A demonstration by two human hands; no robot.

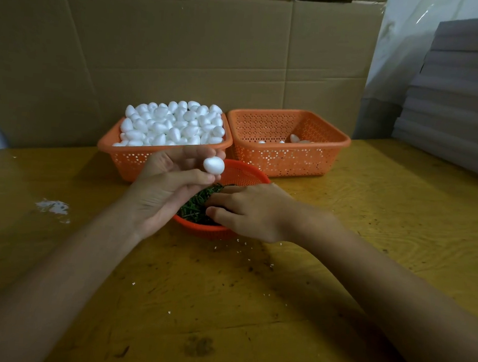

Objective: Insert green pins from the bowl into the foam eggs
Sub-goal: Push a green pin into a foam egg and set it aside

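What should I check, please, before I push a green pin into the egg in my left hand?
1. Egg pinched firmly in the left hand: ok.
2. Egg's right side bare for the pin: ok.
3. Right hand at the pins in the bowl: ok.
4. One pin gripped by its fingers: cannot tell, the tips curl into the pile.
5. Right basket has room for the finished egg: ok.
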